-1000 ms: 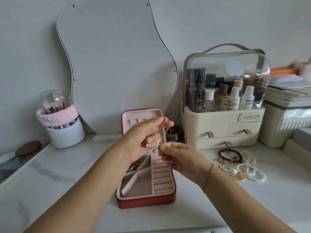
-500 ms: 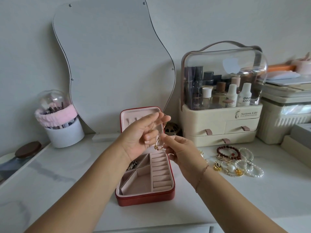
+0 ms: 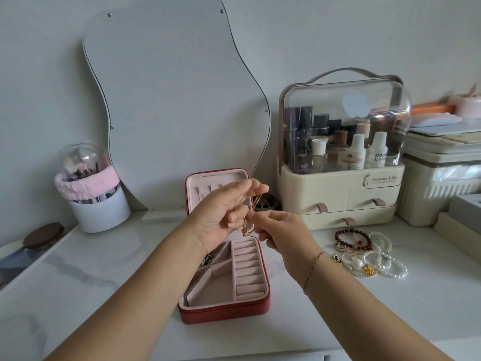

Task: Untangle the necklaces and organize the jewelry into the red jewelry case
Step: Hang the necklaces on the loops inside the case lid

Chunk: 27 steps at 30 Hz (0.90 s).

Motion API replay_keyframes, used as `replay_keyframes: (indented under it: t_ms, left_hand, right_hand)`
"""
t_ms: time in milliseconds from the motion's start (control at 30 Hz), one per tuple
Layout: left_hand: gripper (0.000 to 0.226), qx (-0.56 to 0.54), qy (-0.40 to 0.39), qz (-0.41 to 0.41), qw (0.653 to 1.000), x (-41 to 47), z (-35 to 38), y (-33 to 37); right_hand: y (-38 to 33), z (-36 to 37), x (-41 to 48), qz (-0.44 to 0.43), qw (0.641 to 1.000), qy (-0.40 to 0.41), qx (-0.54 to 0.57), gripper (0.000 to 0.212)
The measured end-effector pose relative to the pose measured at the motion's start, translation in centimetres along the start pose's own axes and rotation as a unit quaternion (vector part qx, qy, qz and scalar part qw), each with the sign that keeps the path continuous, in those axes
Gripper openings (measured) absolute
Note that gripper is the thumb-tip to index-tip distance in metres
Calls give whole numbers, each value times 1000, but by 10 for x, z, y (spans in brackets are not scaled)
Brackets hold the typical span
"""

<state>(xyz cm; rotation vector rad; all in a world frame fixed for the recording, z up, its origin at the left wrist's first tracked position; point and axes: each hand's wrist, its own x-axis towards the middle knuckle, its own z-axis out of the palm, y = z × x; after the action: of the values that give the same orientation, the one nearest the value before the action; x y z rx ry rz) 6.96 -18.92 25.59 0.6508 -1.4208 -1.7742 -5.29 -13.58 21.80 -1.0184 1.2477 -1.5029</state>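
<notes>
The left hand (image 3: 221, 217) and right hand (image 3: 283, 235) pinched a necklace (image 3: 257, 198) between them. Below that grip lay the open case (image 3: 226, 312), its lid (image 3: 216, 181) upright just behind. A jewelry pile (image 3: 364, 254) lay to the right, an organizer (image 3: 338, 201) behind-right, a mirror (image 3: 177, 100) behind, and a brush holder (image 3: 99, 212) well left.

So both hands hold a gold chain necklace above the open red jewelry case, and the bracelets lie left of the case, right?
Not quite: in the head view the bracelets lie right of the red jewelry case, not left. The left hand and right hand do hold the gold chain necklace above the open case.
</notes>
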Motion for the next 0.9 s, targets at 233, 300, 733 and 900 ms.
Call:
replay_keyframes:
  t_ms: [233, 300, 733, 900]
  left_hand:
    - [14, 0, -3, 4, 1000, 0, 2, -2]
    - [16, -8, 3, 7, 1000, 1, 2, -2]
    - [18, -140, 73, 30, 987, 8, 4, 3]
    - [20, -166, 78, 48, 982, 10, 9, 4]
  right_hand:
    - [-1, -2, 1, 10, 1000, -4, -12, 22]
    - [-1, -2, 1, 30, 1000, -5, 1, 20]
    - [6, 5, -4, 136, 985, -70, 86, 13]
    - [6, 6, -6, 147, 981, -69, 109, 6]
